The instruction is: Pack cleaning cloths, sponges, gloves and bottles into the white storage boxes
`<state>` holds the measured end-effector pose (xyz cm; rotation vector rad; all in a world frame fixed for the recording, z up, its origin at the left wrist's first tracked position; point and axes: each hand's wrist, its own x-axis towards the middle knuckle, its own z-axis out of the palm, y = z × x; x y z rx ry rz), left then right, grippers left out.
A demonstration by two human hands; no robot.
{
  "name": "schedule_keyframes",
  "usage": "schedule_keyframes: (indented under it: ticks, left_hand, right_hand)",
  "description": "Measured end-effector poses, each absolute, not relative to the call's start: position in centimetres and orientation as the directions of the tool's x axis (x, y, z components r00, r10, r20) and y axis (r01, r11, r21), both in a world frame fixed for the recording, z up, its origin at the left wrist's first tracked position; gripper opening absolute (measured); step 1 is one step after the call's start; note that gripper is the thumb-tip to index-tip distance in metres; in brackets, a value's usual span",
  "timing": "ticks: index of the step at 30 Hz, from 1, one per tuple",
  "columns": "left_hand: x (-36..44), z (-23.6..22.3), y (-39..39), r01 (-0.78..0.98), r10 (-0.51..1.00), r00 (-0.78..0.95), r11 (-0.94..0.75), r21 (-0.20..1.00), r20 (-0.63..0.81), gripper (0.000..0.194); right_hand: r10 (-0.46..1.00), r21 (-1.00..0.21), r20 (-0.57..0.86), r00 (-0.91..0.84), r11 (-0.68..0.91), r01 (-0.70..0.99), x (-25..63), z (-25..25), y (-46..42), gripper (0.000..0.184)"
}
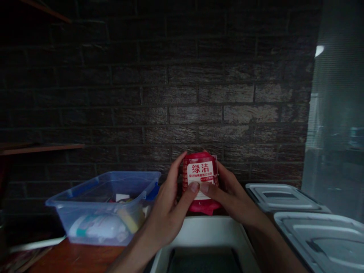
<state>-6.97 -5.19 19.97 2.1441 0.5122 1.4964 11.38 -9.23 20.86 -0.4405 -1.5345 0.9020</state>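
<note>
Gripping a red plastic packet with a white printed label [203, 172] from both sides, the left hand [169, 206] and right hand [234, 191] are clamping their fingers on it, both thumbs pressing the label. The packet is showing above the far edge of an open white plastic box [210, 227]. A translucent blue plastic tub [85, 204], containing a white and teal item [99, 226], is standing on a reddish-brown wooden table [82, 258]. Two pale grey plastic lids [327, 239] are lying beyond the box's right edge.
</note>
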Motion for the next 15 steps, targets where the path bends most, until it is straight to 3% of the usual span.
schedule_keyframes:
  ticks: [6, 11, 15]
  left_hand:
    - [-6.86, 19.75, -5.26, 0.033, 0.56, 0.306, -0.814, 0.58, 0.77, 0.067]
    - [-6.94, 19.72, -5.37, 0.085, 0.569, 0.315, -0.814, 0.575, 0.76, 0.065]
    - [-6.91, 19.76, -5.4, 0.11, 0.57, 0.352, -0.813, 0.572, 0.742, 0.069]
  right_hand:
    - [0.738, -0.759, 0.648, -0.188, 0.605, -0.24, 11.53, 20.68, -9.42, 0.078]
    - [0.715, -0.733, 0.681, -0.161, 0.666, -0.141, 11.28, 20.73, -9.19, 0.071]
    - [0.696, -0.713, 0.7, -0.161, 0.693, -0.109, 11.28, 20.65, -9.02, 0.077]
